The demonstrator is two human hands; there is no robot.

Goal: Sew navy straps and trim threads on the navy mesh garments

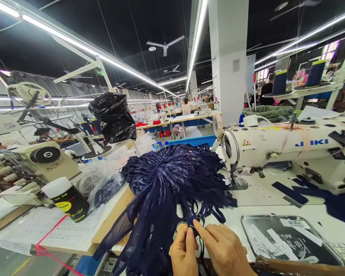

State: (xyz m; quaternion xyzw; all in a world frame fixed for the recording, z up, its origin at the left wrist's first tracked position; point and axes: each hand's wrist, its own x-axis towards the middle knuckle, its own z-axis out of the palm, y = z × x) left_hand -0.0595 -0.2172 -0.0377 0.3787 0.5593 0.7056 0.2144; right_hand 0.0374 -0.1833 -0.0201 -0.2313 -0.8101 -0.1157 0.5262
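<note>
A large heap of navy fabric straps (172, 168) lies across the table, its loose ends spilling toward me over the front edge. At the near side of the heap, my left hand (184, 249) pinches a small navy fabric strap (191, 220) between thumb and fingers. Close beside it, my right hand (224, 247) has its index finger and thumb on the same piece; its other fingers are curled and partly hidden. Thin dark straps hang down between the two hands. Behind and to the right stands a white sewing machine (276, 143), its needle area just beyond the heap.
Right of my hands sits a metal tray (244, 230) with paper labels. Navy fabric strips (290, 191) lie beside the machine. At left are a black cup with a white lid (67, 201), papers (71, 226) and another sewing machine (46, 161). A black plastic bag (113, 117) hangs behind.
</note>
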